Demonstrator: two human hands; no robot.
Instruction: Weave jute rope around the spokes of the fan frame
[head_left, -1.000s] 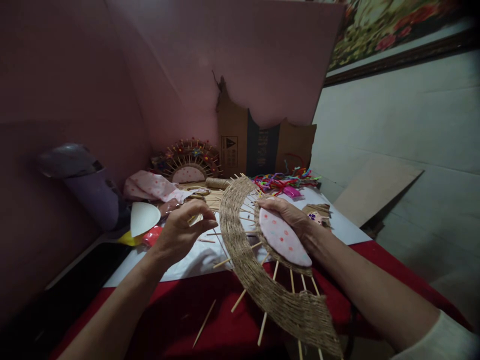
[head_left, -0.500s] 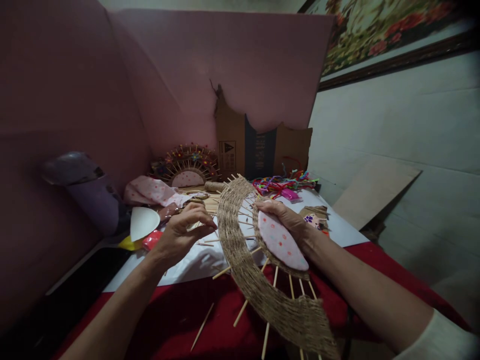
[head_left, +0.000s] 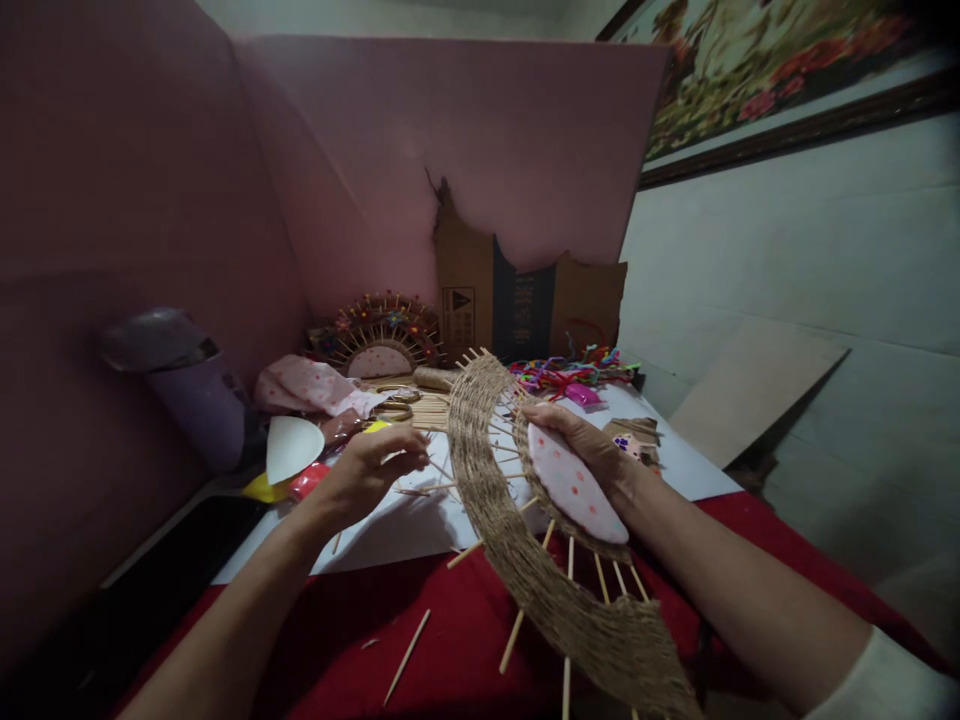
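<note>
My right hand (head_left: 581,440) is closed on the inner end of a woven twine fan (head_left: 517,535), its thumb over the pale half-round cloth patch (head_left: 574,485) with red dots. Thin wooden sticks fan out from the patch through the broad twine band, and several poke past its outer edge. To the left of the band, my left hand (head_left: 379,465) pinches the tip of a thin wooden stick (head_left: 441,470) that reaches toward the band. Whether this stick is fixed in the fan is hard to see. A loose pointed stick (head_left: 407,657) lies below on the red cloth (head_left: 352,640).
Behind stand a decorated fan (head_left: 382,335) and torn cardboard (head_left: 465,290). Scissors (head_left: 397,400), bundled sticks (head_left: 427,412), a twine roll (head_left: 435,378) and dotted cloth (head_left: 304,385) lie on the white-covered table. Colourful pipe cleaners (head_left: 555,375) are at the back right, a white cup-like piece (head_left: 292,447) at left.
The fan and my right hand have shifted slightly right in the view. My left hand stays pinched near the band, with the thin stick at its fingertips now plainer and a yellow thing visible behind it.
</note>
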